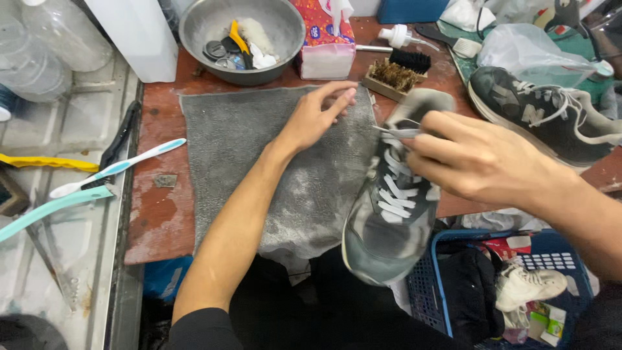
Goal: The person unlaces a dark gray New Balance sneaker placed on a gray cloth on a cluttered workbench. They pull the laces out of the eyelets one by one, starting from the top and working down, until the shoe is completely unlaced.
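Note:
My right hand [476, 159] grips a grey sneaker [389, 223] with white laces by its tongue and collar, holding it tilted at the right edge of a grey towel [246, 149]. The shoe's toe points toward me and hangs over the table's front edge. My left hand [317, 116] rests flat on the towel's far part, fingers spread and empty, just left of the shoe's heel end.
A metal bowl [243, 39] with small tools, a tissue pack [324, 39], two brushes [395, 71] and a second dark sneaker [544, 113] lie at the back. Toothbrushes [116, 168] lie at left. A blue basket [518, 285] with a white shoe sits lower right.

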